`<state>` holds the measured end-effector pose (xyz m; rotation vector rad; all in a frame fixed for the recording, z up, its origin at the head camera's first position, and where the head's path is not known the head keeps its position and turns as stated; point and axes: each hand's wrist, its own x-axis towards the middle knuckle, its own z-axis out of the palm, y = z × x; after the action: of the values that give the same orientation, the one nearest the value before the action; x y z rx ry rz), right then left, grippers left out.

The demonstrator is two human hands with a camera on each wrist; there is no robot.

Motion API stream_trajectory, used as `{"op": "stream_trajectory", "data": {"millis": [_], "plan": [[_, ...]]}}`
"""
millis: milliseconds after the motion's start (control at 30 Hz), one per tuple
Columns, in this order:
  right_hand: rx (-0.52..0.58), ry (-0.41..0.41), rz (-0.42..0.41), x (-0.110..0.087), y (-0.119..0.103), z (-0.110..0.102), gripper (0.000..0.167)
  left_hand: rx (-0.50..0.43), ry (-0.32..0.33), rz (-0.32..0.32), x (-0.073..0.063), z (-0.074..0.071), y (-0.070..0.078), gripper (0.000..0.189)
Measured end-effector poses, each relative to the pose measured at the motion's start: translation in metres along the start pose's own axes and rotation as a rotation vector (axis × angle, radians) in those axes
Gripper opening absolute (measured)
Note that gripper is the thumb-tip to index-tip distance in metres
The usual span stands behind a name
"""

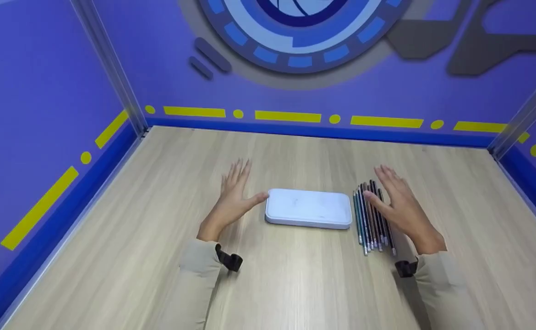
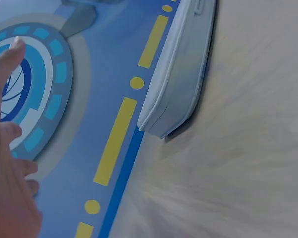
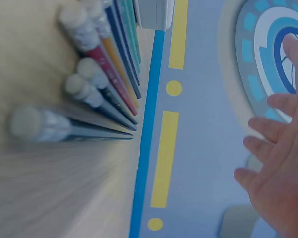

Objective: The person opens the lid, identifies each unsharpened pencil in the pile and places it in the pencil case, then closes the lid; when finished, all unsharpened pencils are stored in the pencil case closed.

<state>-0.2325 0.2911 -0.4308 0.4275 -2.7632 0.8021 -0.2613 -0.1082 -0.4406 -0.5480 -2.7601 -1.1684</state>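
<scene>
Near the middle of the worktop [image 1: 295,284], as the head view shows, a white case [image 1: 308,206] with rounded corners lies flat, and just to the right of it is a bunch of pencils [image 1: 371,220], placed side by side. The left hand [image 1: 230,200] is beside the left end of the case, its grip wide and the fingers straight; the thumb tip comes close to the case corner — whether it touches, I cannot tell. The right hand [image 1: 401,208] is over the pencils, its grip also wide. In the left wrist view, one side and a corner of the case are seen on the worktop, with part of the left hand at the edge. In the right wrist view, the pencils point their erasers [image 3: 77,85] to the camera — red, orange, green and dark ones — while the right hand is apart from them, before the patterned wall [image 3: 203,124].
</scene>
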Motion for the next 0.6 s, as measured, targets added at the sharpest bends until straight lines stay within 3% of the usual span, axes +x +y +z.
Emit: {"op": "stream_trajectory", "data": {"millis": [133,233,333,600], "plan": [[-0.01,-0.102,-0.07,0.007,-0.009,0.003,0.074,-0.183,-0.1,0.009,-0.001,0.005,-0.009,0.106],[-0.058,-0.185,-0.119,0.014,-0.018,0.007,0.075,-0.257,-0.139,-0.015,-0.001,0.01,-0.017,0.111],[-0.103,-0.252,-0.154,0.02,-0.027,0.012,0.077,-0.282,-0.171,-0.039,-0.001,0.017,-0.023,0.115],[-0.159,-0.34,-0.276,0.031,-0.045,0.026,0.077,-0.284,-0.243,-0.065,0.0,0.033,-0.028,0.12]]}}
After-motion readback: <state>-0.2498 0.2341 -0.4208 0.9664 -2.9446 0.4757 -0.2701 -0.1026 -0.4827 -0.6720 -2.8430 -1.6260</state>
